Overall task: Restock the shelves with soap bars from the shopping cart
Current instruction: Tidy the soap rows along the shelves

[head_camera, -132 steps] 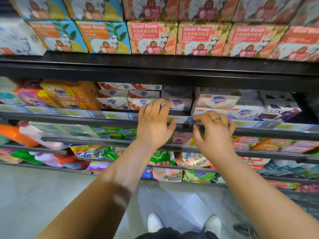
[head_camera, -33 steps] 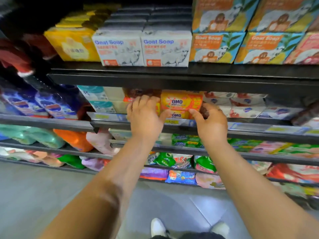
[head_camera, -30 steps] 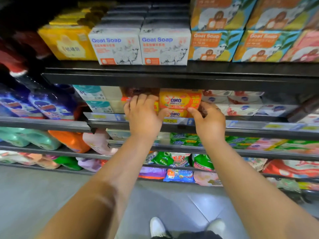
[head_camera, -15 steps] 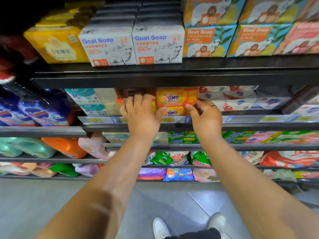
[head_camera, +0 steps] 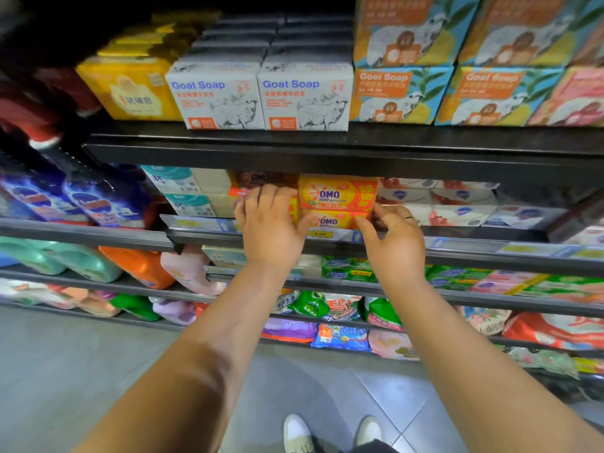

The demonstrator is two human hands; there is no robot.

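Observation:
Two orange OMO soap packs [head_camera: 336, 194] lie stacked at the front of the middle shelf [head_camera: 490, 246]. My left hand [head_camera: 271, 223] rests flat against the neighbouring packs just left of that stack, fingers pointing up and covering them. My right hand [head_camera: 392, 237] is at the stack's right side. Its thumb tip touches the lower OMO pack [head_camera: 330, 221], and its fingers are loosely spread beside the white soap boxes [head_camera: 457, 210]. Neither hand carries a pack. The shopping cart is out of view.
White Goat Soap boxes [head_camera: 304, 96] and yellow and blue-orange boxes fill the shelf above. Teal boxes [head_camera: 186, 191] and blue detergent bottles [head_camera: 98, 197] stand to the left. Lower shelves hold bottles and bags. My shoes [head_camera: 297, 429] stand on the grey floor.
Over four seconds both hands shifted left from the white boxes to the OMO stack. In the last second they stayed there, and the right hand's fingers spread slightly.

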